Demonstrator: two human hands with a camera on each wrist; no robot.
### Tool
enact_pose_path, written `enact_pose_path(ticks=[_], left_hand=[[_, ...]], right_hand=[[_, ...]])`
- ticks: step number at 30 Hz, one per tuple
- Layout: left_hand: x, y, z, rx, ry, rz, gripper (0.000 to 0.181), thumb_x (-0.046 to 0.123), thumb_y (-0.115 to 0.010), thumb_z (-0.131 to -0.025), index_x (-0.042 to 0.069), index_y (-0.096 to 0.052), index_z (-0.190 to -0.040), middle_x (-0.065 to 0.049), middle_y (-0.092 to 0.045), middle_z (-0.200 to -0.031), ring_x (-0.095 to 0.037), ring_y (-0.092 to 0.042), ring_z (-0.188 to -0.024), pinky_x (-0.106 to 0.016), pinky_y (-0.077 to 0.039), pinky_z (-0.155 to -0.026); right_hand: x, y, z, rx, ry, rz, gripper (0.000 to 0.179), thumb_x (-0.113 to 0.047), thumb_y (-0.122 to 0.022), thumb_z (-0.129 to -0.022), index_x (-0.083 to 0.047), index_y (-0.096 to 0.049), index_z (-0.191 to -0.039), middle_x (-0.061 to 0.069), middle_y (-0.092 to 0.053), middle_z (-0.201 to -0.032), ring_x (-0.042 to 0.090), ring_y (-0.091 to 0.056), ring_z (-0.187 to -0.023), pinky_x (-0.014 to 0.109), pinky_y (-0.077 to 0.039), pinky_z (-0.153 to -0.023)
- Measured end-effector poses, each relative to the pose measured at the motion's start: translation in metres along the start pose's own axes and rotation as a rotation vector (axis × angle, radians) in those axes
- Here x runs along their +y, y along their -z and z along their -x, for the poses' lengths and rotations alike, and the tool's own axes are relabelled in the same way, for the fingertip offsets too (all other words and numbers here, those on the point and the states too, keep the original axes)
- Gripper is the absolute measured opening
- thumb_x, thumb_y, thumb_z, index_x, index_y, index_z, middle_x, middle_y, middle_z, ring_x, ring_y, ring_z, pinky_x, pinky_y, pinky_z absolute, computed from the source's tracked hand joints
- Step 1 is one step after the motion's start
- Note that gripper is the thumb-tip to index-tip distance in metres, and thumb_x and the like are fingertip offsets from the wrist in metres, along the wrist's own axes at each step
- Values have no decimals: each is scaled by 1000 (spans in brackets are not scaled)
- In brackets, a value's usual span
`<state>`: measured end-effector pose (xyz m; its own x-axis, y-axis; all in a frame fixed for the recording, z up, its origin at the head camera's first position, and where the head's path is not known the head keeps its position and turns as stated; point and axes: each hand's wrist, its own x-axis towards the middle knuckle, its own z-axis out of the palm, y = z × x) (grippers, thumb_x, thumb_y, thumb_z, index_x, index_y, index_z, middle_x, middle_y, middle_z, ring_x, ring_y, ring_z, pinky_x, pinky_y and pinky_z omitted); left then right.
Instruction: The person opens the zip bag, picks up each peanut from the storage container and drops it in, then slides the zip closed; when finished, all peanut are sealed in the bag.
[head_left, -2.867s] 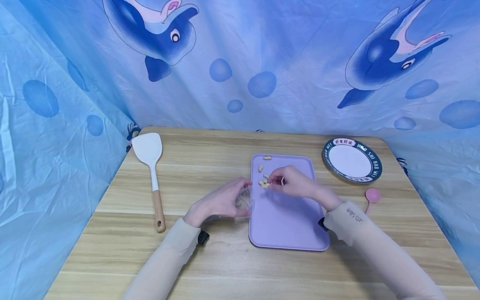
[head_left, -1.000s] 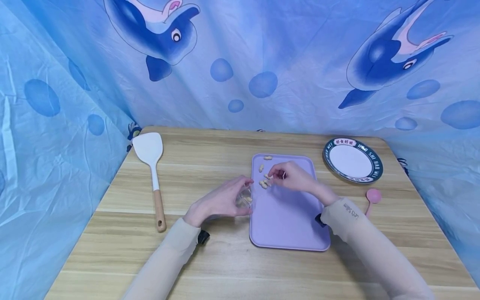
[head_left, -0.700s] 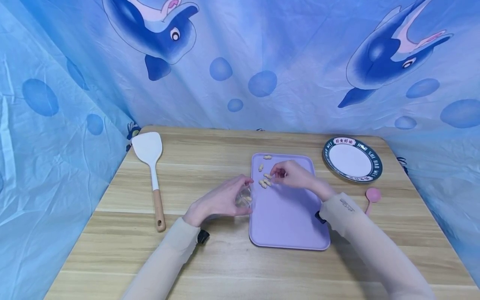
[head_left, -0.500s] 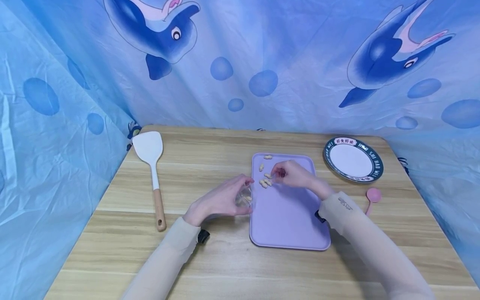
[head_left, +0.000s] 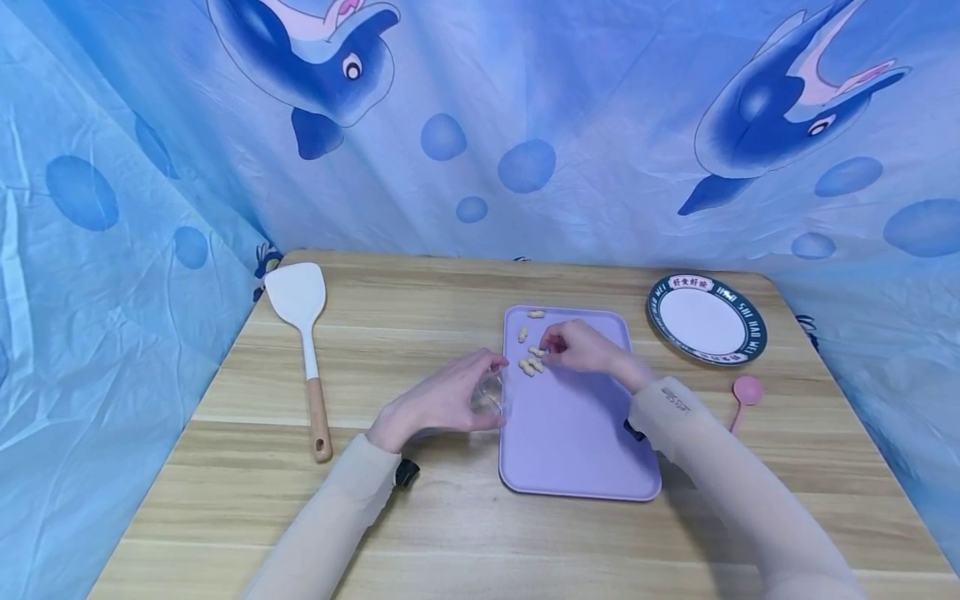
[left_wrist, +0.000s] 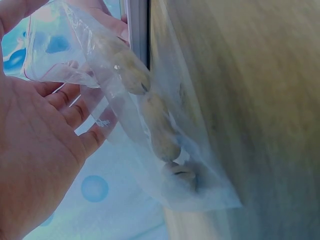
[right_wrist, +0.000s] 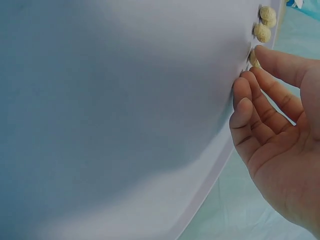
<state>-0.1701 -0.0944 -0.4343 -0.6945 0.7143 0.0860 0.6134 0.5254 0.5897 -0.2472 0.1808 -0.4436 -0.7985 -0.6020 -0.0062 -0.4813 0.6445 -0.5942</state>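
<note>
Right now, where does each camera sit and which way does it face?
Head: worn on the head, facing forward and down at the tray; left hand, right hand, sleeves show.
Left wrist: worn there, facing the bag; left hand shows.
Right wrist: worn there, facing the tray and peanuts; right hand shows.
Head and right wrist share the tray, peanuts and right hand.

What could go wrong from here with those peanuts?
The small peanut by the right hand could slip away; I can't tell if it is gripped yet. The neighbouring peanuts lie close to it, so they might get nudged. The left hand holds a floppy-looking clear bag, so the opening could sag and something might drop onto the table.
</note>
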Motion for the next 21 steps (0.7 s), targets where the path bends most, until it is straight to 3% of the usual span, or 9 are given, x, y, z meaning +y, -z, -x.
enact_pose_path(ticks=[10, 21], left_hand=[[0, 1, -1, -5, 12, -6, 81, 37, -82, -79, 3, -45, -142, -10, -57, -132, -19, -53, -121, -35, -42, -106], [-1, 1, 0, 13, -17, 5, 82, 35, -84, -77, 2, -45, -142, -10, -57, -129, -20, -54, -119, -36, -43, -105]], right_hand=[[1, -2, -3, 4, 7, 1, 5, -4, -74, -87, -1, -71, -88, -1, -61, -71, 12, -53, -65, 28, -45, -62], [-1, 4, 5, 56, -33, -47, 5, -9, -73, -89, -3, -73, -90, -1, -65, -74, 13, -55, -65, 27, -47, -61]])
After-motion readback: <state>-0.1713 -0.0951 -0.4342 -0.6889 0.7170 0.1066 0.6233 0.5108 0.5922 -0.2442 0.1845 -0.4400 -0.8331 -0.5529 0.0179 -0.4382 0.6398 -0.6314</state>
